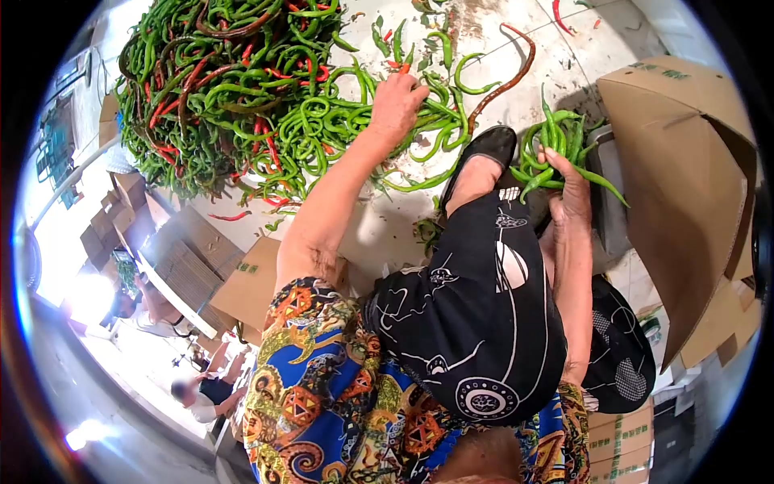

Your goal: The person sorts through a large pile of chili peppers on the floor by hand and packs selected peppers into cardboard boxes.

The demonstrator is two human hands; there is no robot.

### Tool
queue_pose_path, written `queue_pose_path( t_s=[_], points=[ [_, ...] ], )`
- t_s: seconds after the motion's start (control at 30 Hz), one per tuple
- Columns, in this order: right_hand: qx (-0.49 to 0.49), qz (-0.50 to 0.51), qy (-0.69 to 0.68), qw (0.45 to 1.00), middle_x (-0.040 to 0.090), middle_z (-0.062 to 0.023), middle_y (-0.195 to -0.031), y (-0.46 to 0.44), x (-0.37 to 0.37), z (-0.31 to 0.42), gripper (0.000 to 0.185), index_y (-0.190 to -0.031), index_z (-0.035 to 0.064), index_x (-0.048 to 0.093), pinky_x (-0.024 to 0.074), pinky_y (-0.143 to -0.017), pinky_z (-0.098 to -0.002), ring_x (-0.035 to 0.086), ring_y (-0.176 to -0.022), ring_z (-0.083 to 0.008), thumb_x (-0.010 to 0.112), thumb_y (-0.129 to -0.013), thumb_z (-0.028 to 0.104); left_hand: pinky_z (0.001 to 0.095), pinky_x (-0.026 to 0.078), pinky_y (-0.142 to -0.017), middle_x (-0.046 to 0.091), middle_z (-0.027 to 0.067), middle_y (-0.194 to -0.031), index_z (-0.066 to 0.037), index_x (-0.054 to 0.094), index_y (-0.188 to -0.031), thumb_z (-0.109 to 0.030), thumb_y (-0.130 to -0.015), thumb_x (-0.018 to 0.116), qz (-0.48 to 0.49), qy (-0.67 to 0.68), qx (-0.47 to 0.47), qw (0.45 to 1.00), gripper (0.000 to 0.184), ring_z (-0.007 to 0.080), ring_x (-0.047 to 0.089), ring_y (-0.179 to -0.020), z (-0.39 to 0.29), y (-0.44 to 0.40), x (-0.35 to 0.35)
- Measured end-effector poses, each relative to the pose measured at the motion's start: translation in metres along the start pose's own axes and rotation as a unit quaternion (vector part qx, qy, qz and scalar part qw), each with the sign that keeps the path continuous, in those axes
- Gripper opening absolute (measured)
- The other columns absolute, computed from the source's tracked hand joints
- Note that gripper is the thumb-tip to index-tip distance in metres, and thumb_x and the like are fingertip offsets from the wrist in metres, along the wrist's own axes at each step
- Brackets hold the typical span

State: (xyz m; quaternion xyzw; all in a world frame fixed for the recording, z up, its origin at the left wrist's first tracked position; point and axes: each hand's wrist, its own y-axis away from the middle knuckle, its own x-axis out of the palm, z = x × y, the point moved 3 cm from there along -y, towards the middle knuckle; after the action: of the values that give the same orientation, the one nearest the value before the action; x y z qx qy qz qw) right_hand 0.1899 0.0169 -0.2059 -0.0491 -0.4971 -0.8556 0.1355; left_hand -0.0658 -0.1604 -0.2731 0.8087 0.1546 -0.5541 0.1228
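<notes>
My left hand (397, 105) reaches over the near edge of a spread of curled green peppers (322, 117). Its fingers are bent together beside a small red pepper, and what lies between them is too small to make out. On the right, my right hand (571, 189) is closed around a bunch of long green peppers (560, 133), which fan out above the fingers. A large heap of green and red peppers (218, 89) fills the upper left. One long brown-red pepper (512, 81) lies between my hands.
My black shoe (493, 145) rests on the tiled floor between my hands. An open cardboard box (669, 161) stands at the right, beside a grey container (613, 177). Cardboard boxes (250, 282) are at the left. Farther off at lower left, people (205, 395) sit.
</notes>
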Motion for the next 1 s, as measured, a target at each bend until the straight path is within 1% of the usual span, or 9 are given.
queue_pose_path(
  t_s=[0.27,0.37,0.4,0.53,0.73,0.83,0.9,0.93,1.0],
  points=[
    [0.038,0.024,-0.057,0.997,0.066,-0.0094,-0.09,-0.013,-0.022,-0.01,0.028,-0.104,-0.0025,0.062,0.0494,-0.075,-0.0281,0.063,-0.08,-0.016,0.069,-0.078,0.004,0.0273,0.051,-0.074,0.067,0.01,-0.103,-0.004,0.063,-0.115,-0.012,-0.084,0.066,0.065,0.218,-0.19,0.955,0.032,0.019,0.065,-0.084,0.008,-0.008,-0.046],
    [0.009,-0.008,-0.055,0.998,0.066,-0.0091,-0.089,-0.007,-0.016,-0.001,0.028,-0.104,-0.0026,0.062,0.0491,-0.075,-0.0277,0.063,-0.08,-0.0161,0.069,-0.077,0.004,0.0283,0.051,-0.077,0.066,0.0081,-0.106,-0.001,0.059,-0.119,-0.014,-0.087,0.064,0.09,0.642,-0.336,0.683,0.035,0.0165,0.064,-0.086,-0.018,-0.03,-0.042],
    [-0.006,-0.022,-0.048,0.999,0.066,-0.0089,-0.088,-0.002,-0.017,0.002,0.029,-0.104,-0.0027,0.062,0.0489,-0.075,-0.0274,0.063,-0.08,-0.0161,0.069,-0.077,0.004,0.0289,0.052,-0.08,0.064,0.0071,-0.11,0.003,0.055,-0.122,-0.018,-0.089,0.063,0.067,0.682,-0.294,0.666,0.04,0.0157,0.063,-0.089,-0.032,-0.04,-0.055],
    [-0.054,-0.084,0.051,0.994,0.066,-0.0088,-0.082,0.005,-0.038,0.008,0.034,-0.106,-0.0018,0.061,0.0488,-0.074,-0.0296,0.062,-0.078,-0.0175,0.071,-0.073,0.004,0.0388,0.047,-0.085,0.061,0.0123,-0.098,-0.011,0.065,-0.11,-0.006,-0.077,0.065,0.0,0.177,0.009,0.984,0.033,0.0303,0.057,-0.095,-0.043,-0.03,0.001],
    [-0.059,-0.124,0.067,0.988,0.066,-0.0091,-0.081,0.02,-0.041,-0.007,0.042,-0.107,0.0008,0.059,0.05,-0.067,-0.0305,0.063,-0.074,-0.0179,0.075,-0.068,0.002,0.0427,0.045,-0.08,0.057,0.011,-0.091,-0.006,0.06,-0.09,-0.004,-0.073,0.062,0.008,0.053,0.106,0.993,0.017,0.0334,0.054,-0.092,-0.067,-0.012,0.018],
    [-0.049,-0.129,0.058,0.989,0.066,-0.0092,-0.08,0.023,-0.038,-0.009,0.034,-0.098,-0.001,0.063,0.05,-0.068,-0.0302,0.062,-0.073,-0.0178,0.076,-0.067,0.004,0.0406,0.047,-0.077,0.057,0.0108,-0.09,-0.006,0.058,-0.091,-0.003,-0.073,0.061,-0.031,0.164,0.022,0.986,0.019,0.0335,0.056,-0.088,-0.044,-0.003,0.0],
    [-0.069,-0.116,0.062,0.989,0.066,-0.0092,-0.079,0.018,-0.043,-0.007,0.031,-0.095,-0.0018,0.064,0.0499,-0.068,-0.0301,0.062,-0.073,-0.0175,0.076,-0.067,0.006,0.0297,0.049,-0.067,0.061,0.0097,-0.086,-0.004,0.054,-0.098,-0.003,-0.079,0.062,-0.04,0.259,-0.145,0.954,0.021,0.0195,0.062,-0.076,-0.009,0.008,-0.021],
    [-0.061,-0.112,0.062,0.99,0.067,-0.0092,-0.079,0.018,-0.043,-0.006,0.032,-0.095,-0.0023,0.065,0.0494,-0.068,-0.0295,0.062,-0.073,-0.017,0.076,-0.068,0.009,0.0262,0.048,-0.064,0.063,0.0079,-0.083,-0.003,0.054,-0.1,-0.005,-0.083,0.061,0.006,0.421,-0.315,0.85,0.019,0.0115,0.06,-0.074,0.011,0.016,-0.027],
    [-0.051,-0.114,0.063,0.99,0.067,-0.0094,-0.08,0.017,-0.042,-0.009,0.032,-0.095,-0.0024,0.065,0.0492,-0.067,-0.0289,0.062,-0.072,-0.0169,0.076,-0.068,0.009,0.0231,0.044,-0.061,0.059,0.003,-0.077,-0.002,0.054,-0.102,-0.004,-0.083,0.057,-0.06,0.466,-0.378,0.798,0.02,0.0082,0.054,-0.069,0.031,0.028,-0.046]
  ],
)
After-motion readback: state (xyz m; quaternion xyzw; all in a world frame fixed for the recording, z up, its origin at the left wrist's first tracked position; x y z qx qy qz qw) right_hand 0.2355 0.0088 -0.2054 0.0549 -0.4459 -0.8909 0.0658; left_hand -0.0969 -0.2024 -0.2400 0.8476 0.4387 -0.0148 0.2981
